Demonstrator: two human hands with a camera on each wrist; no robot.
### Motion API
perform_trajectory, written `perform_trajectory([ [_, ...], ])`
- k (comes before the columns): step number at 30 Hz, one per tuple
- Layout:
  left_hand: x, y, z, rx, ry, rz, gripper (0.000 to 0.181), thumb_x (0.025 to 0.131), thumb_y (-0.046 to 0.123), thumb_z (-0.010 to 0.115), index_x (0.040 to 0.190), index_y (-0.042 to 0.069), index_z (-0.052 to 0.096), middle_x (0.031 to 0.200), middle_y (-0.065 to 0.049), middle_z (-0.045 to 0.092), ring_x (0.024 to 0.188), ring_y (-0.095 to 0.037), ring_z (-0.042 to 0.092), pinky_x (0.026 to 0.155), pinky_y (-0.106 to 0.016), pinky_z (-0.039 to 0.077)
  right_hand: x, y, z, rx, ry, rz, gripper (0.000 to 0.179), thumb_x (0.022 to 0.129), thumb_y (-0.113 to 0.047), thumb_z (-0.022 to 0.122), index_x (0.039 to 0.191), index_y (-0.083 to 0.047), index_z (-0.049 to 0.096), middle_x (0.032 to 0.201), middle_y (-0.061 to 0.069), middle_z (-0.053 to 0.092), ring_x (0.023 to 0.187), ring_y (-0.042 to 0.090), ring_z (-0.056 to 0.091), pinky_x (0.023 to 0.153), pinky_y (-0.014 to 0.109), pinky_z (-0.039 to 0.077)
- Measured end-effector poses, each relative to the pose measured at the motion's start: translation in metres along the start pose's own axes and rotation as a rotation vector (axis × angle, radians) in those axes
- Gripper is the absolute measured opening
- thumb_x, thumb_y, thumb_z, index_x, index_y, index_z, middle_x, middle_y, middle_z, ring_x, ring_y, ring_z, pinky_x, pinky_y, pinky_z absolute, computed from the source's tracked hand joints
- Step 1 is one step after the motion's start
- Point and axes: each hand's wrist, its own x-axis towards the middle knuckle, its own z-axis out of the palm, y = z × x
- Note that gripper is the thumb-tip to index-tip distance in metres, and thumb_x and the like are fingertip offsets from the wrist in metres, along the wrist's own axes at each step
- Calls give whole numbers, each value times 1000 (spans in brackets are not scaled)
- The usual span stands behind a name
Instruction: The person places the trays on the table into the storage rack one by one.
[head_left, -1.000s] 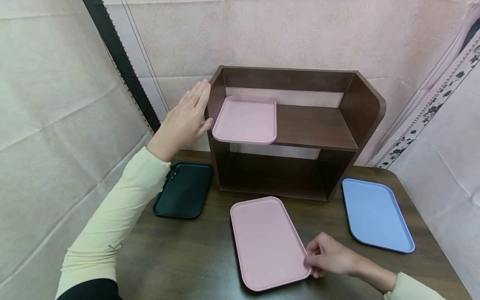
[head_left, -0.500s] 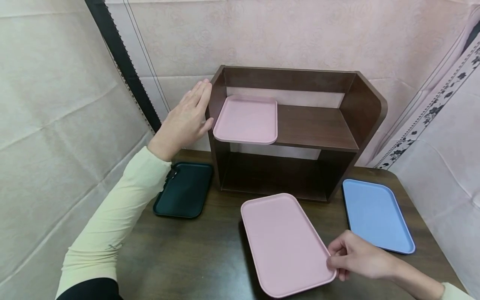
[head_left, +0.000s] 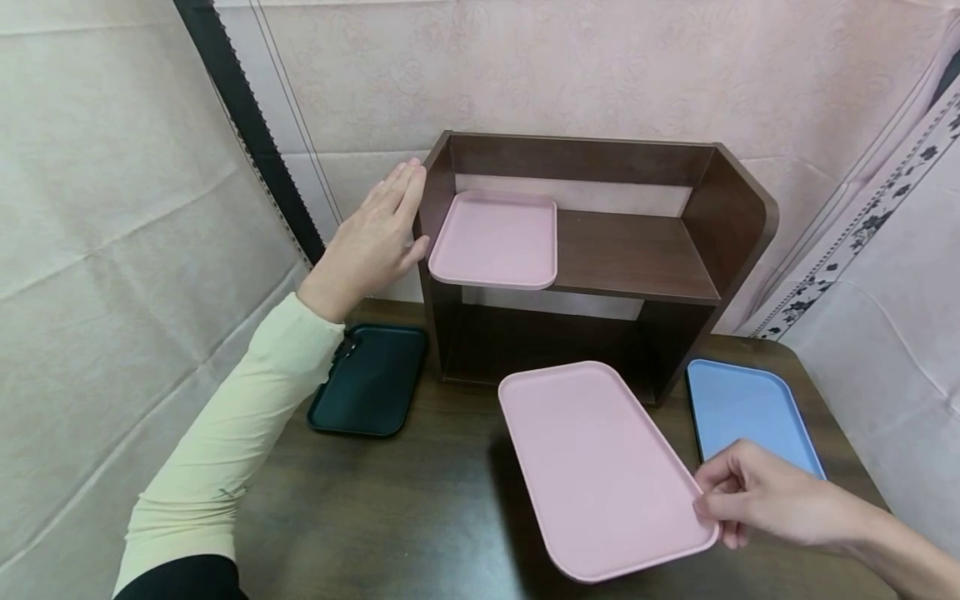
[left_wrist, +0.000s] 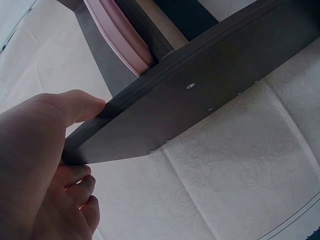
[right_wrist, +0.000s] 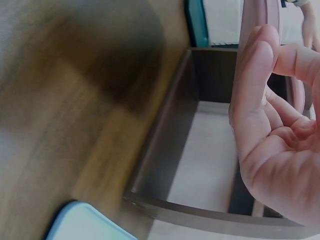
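My right hand point(head_left: 757, 500) pinches the pink tray point(head_left: 600, 467) at its 4 o'clock corner, lifted, I think, clear of the table point(head_left: 390, 517). My left hand point(head_left: 375, 242), fingers straight, steadies the shelf point(head_left: 637, 250). One pink tray point(head_left: 495, 237) is shelved; the blue tray point(head_left: 742, 408) and dark tray point(head_left: 367, 379) remain.

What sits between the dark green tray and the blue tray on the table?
In the head view, the pink tray, held by the right hand, and the shelf's base lie between the green tray and blue tray.
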Motion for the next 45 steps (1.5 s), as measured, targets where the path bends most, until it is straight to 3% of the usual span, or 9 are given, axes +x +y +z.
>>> perform_trajectory([
  [5, 1, 0, 0, 0, -10, -5, 81, 107, 25, 58, 166, -7, 12, 177, -23, 14, 166, -37, 15, 136, -50, 18, -9, -10, -11, -16, -9, -16, 24, 98, 11, 54, 89, -1, 73, 72, 25, 68, 65, 0, 67, 52, 34, 61],
  [17, 1, 0, -1, 8, -11, -1, 81, 107, 25, 58, 166, -7, 12, 176, -24, 14, 165, -37, 16, 136, -49, 18, -31, -32, -41, -139, 60, -29, 28, 99, 11, 53, 90, -6, 74, 69, 15, 71, 56, 15, 68, 50, 33, 58],
  [23, 1, -1, 0, 10, 5, 5, 81, 107, 25, 59, 166, -8, 14, 176, -25, 17, 165, -37, 17, 135, -51, 21, -42, -41, -60, -185, 81, -21, 33, 101, 11, 50, 97, -8, 76, 71, 7, 74, 59, 14, 68, 50, 32, 58],
  [27, 1, -1, 1, 10, 10, 9, 82, 106, 25, 60, 166, -8, 15, 175, -25, 17, 165, -38, 18, 134, -52, 22, -48, -46, -70, -191, 109, 4, 34, 102, 10, 48, 104, -9, 77, 74, 3, 76, 61, 12, 70, 52, 34, 60],
  [33, 1, 0, -1, 11, -15, -7, 82, 107, 25, 59, 166, -6, 12, 176, -23, 15, 165, -37, 16, 135, -51, 20, -50, -54, -78, -278, 204, 31, 33, 102, 8, 52, 102, -12, 77, 72, -1, 75, 60, 13, 69, 52, 32, 59],
  [39, 1, 0, -1, 14, -11, -5, 81, 108, 25, 58, 166, -7, 12, 176, -23, 14, 165, -37, 16, 135, -50, 19, -41, -69, -84, -256, 293, 127, 35, 104, 4, 54, 102, -21, 78, 76, -5, 74, 63, 11, 68, 57, 28, 60],
  [45, 1, 0, 0, 17, 7, 7, 81, 107, 24, 60, 166, -8, 14, 175, -25, 18, 165, -37, 18, 135, -50, 20, -22, -84, -88, -307, 440, 252, 19, 105, -3, 58, 111, 5, 74, 72, -1, 71, 63, 14, 65, 60, 28, 63],
])
